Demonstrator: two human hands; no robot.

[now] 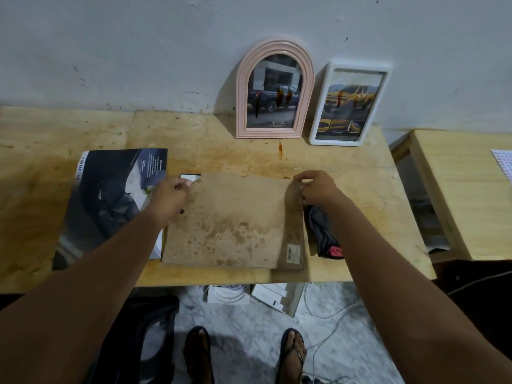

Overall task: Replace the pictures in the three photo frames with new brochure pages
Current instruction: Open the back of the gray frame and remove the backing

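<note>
A stained brown backing board [232, 220] of a third photo frame lies face down in the middle of the wooden table [346, 189]. My left hand [170, 196] pinches its far left corner, where a white and black frame edge [191, 176] shows. My right hand [315, 188] pinches the board's folding stand [295, 231] at its far right. A pink arched frame [274, 90] and a white rectangular frame [350, 103] lean on the wall, each holding a car picture. A dark brochure [110, 200] lies at the left.
A grey cloth with a pink patch [325, 236] lies under my right forearm. A second wooden table [468, 189] stands at the right. White boxes [274, 296] and cables [332, 314] lie on the floor below the table's front edge, by my feet.
</note>
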